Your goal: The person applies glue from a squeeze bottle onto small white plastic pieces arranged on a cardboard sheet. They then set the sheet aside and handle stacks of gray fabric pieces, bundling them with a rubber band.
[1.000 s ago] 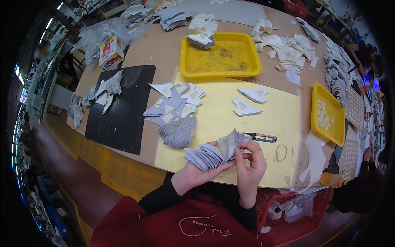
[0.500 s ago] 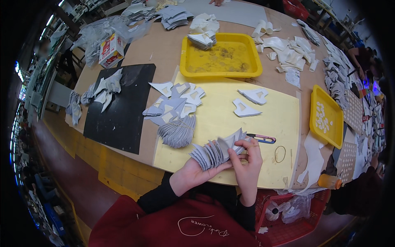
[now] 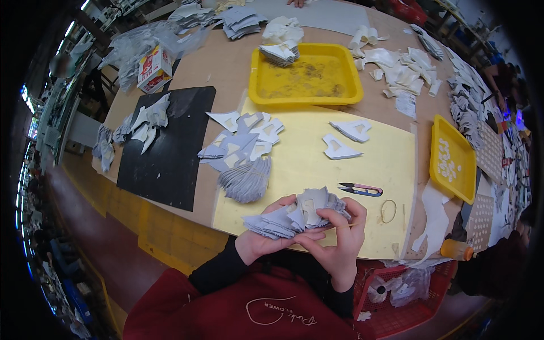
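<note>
Workshop clutter rings a round wooden table (image 3: pixel 226 68) bearing a yellow mat (image 3: pixel 351 181), black mat (image 3: pixel 170 153) and far yellow tray (image 3: pixel 306 79). Near the edge, the left hand (image 3: pixel 260 241) grips a fanned stack of grey pieces (image 3: pixel 294 215); the right hand (image 3: pixel 340 238) seemingly pinches one. Small snips (image 3: pixel 361 189) lie just right.

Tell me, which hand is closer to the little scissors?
Right. The right hand sits just below and left of the scissors. The left hand is further left, under the fanned stack both hands hold.
</note>
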`<state>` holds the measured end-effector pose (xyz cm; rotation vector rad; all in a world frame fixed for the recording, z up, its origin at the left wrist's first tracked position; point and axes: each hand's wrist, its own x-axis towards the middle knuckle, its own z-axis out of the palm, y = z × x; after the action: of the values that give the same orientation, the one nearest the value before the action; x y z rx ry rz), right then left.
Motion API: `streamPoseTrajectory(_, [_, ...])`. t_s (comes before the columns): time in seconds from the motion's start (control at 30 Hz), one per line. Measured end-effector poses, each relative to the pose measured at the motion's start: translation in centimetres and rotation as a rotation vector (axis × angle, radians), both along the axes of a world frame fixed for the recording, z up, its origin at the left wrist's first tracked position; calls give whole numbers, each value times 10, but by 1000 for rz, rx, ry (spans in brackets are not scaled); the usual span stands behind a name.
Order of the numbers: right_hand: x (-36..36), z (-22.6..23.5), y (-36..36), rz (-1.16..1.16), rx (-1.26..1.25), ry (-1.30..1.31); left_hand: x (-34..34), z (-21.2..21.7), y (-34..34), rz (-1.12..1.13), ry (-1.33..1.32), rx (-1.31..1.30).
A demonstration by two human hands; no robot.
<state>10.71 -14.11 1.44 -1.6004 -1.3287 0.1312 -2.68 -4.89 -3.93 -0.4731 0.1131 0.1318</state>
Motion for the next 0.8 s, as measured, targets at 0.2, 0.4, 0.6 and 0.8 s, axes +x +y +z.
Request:
streamPoseTrajectory(0.2, [-3, -15, -7, 27, 40, -37, -6, -5, 2, 3, 2, -47])
streamPoseTrajectory(0.4, [-1, -11, 0, 90, 111, -81, -8, -15, 2, 5, 21, -91])
streamPoseTrajectory(0.6, [0, -19, 3, 69, 222, -164, -3, -5, 1, -4, 49, -123])
streamPoseTrajectory(0.8, [-3, -1, 0, 82, -13, -158, -1, -9, 2, -12, -35, -73])
